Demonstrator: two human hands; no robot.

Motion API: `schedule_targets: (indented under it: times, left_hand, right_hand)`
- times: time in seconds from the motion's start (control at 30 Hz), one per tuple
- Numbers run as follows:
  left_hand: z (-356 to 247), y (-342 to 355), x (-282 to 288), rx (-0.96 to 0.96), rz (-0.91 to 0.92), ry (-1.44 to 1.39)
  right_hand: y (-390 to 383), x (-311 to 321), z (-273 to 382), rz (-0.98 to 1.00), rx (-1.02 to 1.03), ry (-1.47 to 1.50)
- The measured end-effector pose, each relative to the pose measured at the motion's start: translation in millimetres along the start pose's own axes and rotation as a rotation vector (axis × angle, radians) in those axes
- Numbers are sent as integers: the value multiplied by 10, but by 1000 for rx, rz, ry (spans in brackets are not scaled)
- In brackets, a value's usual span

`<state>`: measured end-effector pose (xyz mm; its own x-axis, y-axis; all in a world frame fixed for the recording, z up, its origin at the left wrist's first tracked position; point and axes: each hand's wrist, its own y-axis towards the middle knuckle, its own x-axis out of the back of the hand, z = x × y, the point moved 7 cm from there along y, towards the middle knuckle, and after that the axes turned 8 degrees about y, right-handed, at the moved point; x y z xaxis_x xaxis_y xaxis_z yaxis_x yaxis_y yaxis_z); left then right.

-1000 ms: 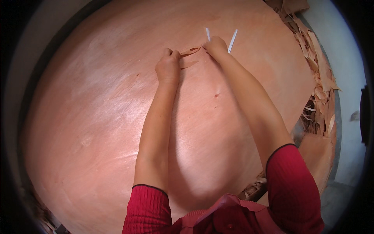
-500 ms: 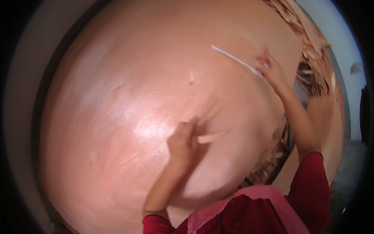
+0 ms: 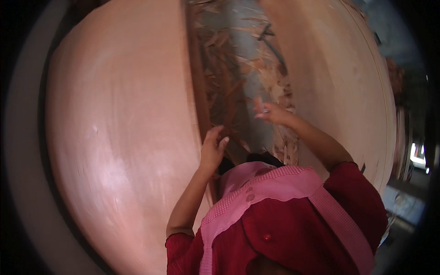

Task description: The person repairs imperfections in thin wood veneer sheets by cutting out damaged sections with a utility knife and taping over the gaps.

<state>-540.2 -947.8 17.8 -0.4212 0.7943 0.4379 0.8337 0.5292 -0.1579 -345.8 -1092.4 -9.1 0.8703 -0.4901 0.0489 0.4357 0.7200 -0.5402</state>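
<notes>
My left hand (image 3: 212, 150) is at the right edge of a large, smooth, pinkish-tan wood sheet (image 3: 123, 114). Its fingers are bent and the thumb stands apart, with nothing visible between them. My right hand (image 3: 274, 113) hovers over the gap to the right of that sheet. Its fingers are drawn together around something small with a pale glint, too blurred to name. Below both hands, shavings and torn wood strips (image 3: 220, 59) litter the grey floor.
Another broad tan wood sheet (image 3: 334, 82) lies to the right, beyond the gap. A dark, thin tool-like object (image 3: 275, 49) rests among the scraps. My pink apron (image 3: 261, 183) is close to the gap's near end. Stacked material (image 3: 403, 142) shows at the far right.
The view has swung right, from the sheet to the gap beside it. Both hands have left the sheet's middle for its edge and the gap. The white strip is out of view.
</notes>
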Motion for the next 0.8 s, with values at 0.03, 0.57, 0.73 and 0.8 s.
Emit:
schedule_targets:
  times: [0.03,0.57,0.73,0.8]
  left_hand:
    - [-412,68,-136,-14,-25,-92]
    - [-2800,-232,-3194,-382,615,168]
    - [-3225,-854,-4133,153,1154,-630]
    - [-3146,-1166,-4360,261,1293,-544]
  right_hand:
    - [-247,26,-33,41,5,73]
    - [-3366,1513,-754,-610,365,89]
    - [-4356,1907,-1246,-1052,337,444]
    - [-4509,1842,-1296,-1114,297,458]
